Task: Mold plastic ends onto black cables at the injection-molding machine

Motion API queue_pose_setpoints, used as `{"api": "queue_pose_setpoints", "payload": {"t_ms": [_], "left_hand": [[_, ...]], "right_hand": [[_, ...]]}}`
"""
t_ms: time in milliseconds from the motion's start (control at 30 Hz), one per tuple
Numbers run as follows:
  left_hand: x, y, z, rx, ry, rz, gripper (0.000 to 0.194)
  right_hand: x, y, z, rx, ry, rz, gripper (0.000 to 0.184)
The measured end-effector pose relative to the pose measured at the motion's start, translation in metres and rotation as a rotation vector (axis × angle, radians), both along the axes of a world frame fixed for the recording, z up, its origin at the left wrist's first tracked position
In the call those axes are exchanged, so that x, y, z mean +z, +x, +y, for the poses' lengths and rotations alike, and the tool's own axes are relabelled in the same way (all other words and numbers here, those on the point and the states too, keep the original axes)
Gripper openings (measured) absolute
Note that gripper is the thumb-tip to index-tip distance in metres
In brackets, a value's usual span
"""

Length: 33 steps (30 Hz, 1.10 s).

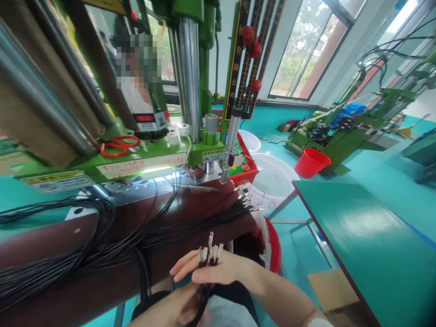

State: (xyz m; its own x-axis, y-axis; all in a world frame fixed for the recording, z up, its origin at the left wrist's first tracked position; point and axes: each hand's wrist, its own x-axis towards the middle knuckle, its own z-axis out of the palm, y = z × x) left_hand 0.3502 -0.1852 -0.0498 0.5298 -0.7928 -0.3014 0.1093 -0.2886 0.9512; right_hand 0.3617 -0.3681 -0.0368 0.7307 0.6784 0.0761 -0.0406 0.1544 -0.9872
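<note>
A bundle of black cables with bare metal plug ends stands upright in front of my body. My right hand is closed around it just below the plugs, thumb on the near side and fingers reaching across behind. Lower down, my left hand grips the same cables; its fingers are partly hidden. Beyond my hands, many more black cables lie along the brown bench, their metal ends gathered at its right end.
A green press machine stands behind the bench, with red-handled scissors on its plate. On the right are a green-topped table, a white tub and a red bucket. A red-rimmed bin sits beside the bench end.
</note>
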Motion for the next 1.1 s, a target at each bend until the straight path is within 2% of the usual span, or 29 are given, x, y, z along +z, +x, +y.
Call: {"api": "queue_pose_setpoints", "payload": {"t_ms": [100,200,233,300,433,533,667,767,833,900,1000,1067,1100], "left_hand": [[-0.009,-0.009,-0.029,0.282,-0.17,0.281,0.039],[-0.015,-0.013,-0.049,0.5,-0.288,0.457,0.039],[-0.016,-0.013,-0.053,0.52,-0.286,0.46,0.038],[-0.017,-0.012,-0.058,0.52,-0.253,0.434,0.038],[-0.015,-0.004,-0.064,0.519,-0.307,0.459,0.038],[-0.013,-0.002,-0.066,0.544,-0.376,0.567,0.038],[-0.014,-0.003,-0.069,0.576,-0.402,0.647,0.036],[-0.019,0.003,-0.072,0.626,-0.415,0.613,0.04],[-0.021,0.01,-0.073,0.654,-0.403,0.589,0.041],[-0.022,0.019,-0.073,0.711,-0.387,0.565,0.041],[-0.02,0.028,-0.069,0.803,-0.388,0.54,0.043],[-0.017,0.03,-0.067,0.828,-0.403,0.537,0.043],[-0.015,0.03,-0.066,0.836,-0.411,0.535,0.043]], "right_hand": [[-0.017,0.001,0.012,-0.117,0.04,0.169,0.041],[-0.014,0.013,0.005,-0.248,0.219,0.29,0.054],[-0.009,0.019,0.001,-0.279,0.249,0.274,0.054],[0.005,0.028,-0.008,-0.3,0.186,0.185,0.048],[0.024,0.036,-0.015,-0.098,-0.189,0.041,0.047],[0.028,0.034,-0.017,0.018,-0.342,-0.051,0.048],[0.03,0.03,-0.018,0.062,-0.414,-0.23,0.049],[0.028,0.036,-0.017,0.05,-0.399,-0.366,0.05],[0.025,0.047,-0.018,0.052,-0.434,-0.386,0.047],[0.019,0.067,-0.022,-0.067,-0.617,-0.43,0.039],[0.008,0.105,-0.032,-0.427,-1.135,-0.564,0.036],[0.0,0.126,-0.036,-0.523,-1.33,-0.601,0.034],[-0.003,0.134,-0.036,-0.524,-1.361,-0.602,0.035]]}}
